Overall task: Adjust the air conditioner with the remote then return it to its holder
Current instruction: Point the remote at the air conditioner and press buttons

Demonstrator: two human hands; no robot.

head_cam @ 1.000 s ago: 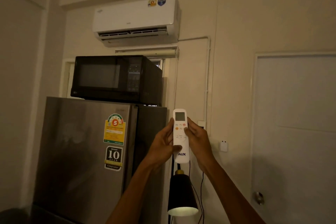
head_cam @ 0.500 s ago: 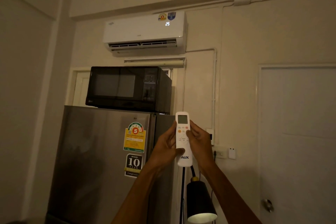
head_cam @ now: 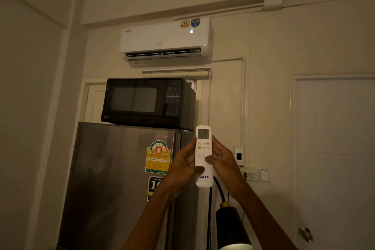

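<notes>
A white AUX remote (head_cam: 204, 178) stands upright in front of me, held from both sides. My left hand (head_cam: 183, 165) grips its left edge, thumb across the lower face. My right hand (head_cam: 223, 161) grips the right edge, its thumb resting on the buttons at the middle. High on the wall hangs the white air conditioner (head_cam: 165, 41), with lit digits on its front at the right. No holder for the remote can be made out.
A black microwave (head_cam: 148, 102) sits on a steel fridge (head_cam: 119, 184) at left. A black lamp (head_cam: 232, 227) shines below my right arm. Wall sockets (head_cam: 250, 174) and a white door (head_cam: 334, 158) with a knob are at right.
The view has tilted up and right, so the air conditioner sits lower in frame. Digits lit up on its front and have since changed. My right thumb slid lower on the buttons.
</notes>
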